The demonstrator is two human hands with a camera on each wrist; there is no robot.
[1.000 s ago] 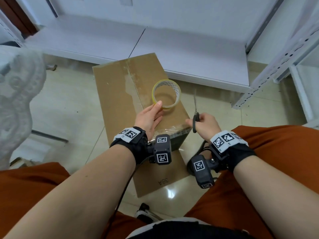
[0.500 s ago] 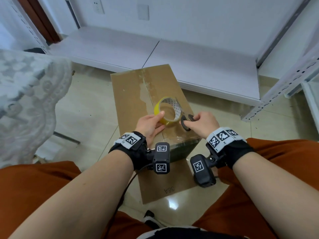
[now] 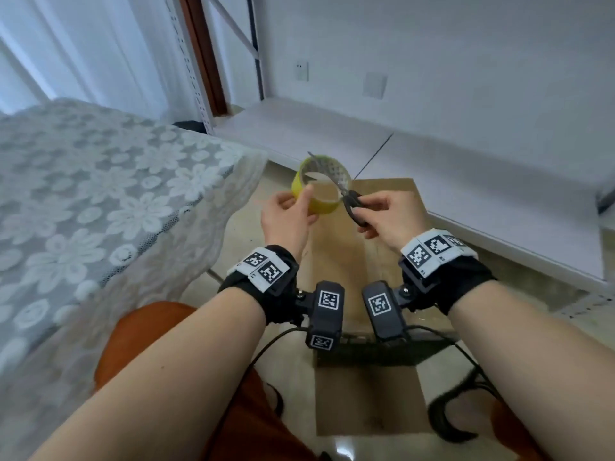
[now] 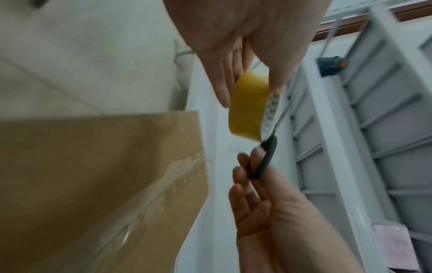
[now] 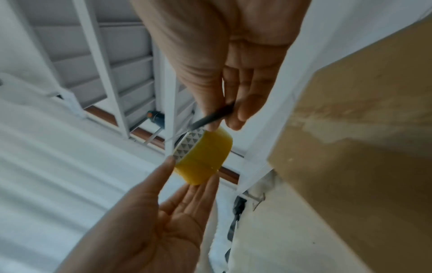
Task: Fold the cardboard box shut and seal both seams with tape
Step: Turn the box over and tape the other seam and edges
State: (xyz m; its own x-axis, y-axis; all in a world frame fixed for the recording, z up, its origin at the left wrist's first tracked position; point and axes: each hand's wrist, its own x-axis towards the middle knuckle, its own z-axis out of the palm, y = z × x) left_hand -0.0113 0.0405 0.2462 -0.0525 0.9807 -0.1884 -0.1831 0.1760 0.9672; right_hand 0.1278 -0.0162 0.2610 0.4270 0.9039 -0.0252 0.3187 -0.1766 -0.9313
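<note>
My left hand point(image 3: 294, 207) holds the yellow tape roll point(image 3: 321, 194) in the air above the box, thumb on the rim and fingers beneath it point(image 5: 203, 157). My right hand point(image 3: 376, 211) grips the black-handled scissors point(image 3: 354, 207). Their blades reach up across the roll's hole. The left wrist view shows the roll point(image 4: 249, 109) and the scissors point(image 4: 266, 157) touching. The brown cardboard box point(image 3: 372, 261) stands on the floor below both hands, its top flaps folded down. A strip of clear tape point(image 4: 163, 188) runs along its top.
A lace-covered table point(image 3: 100, 201) stands close on the left. A low white platform point(image 3: 466, 168) and the wall lie behind the box. White metal shelving point(image 4: 350, 129) rises beside it. A flat piece of cardboard point(image 3: 366, 400) lies on the tiled floor near my knees.
Both hands have risen off the box top. The left hand has lifted the tape roll, and the right has brought the scissors' blades up to it. The head view has tilted up and left.
</note>
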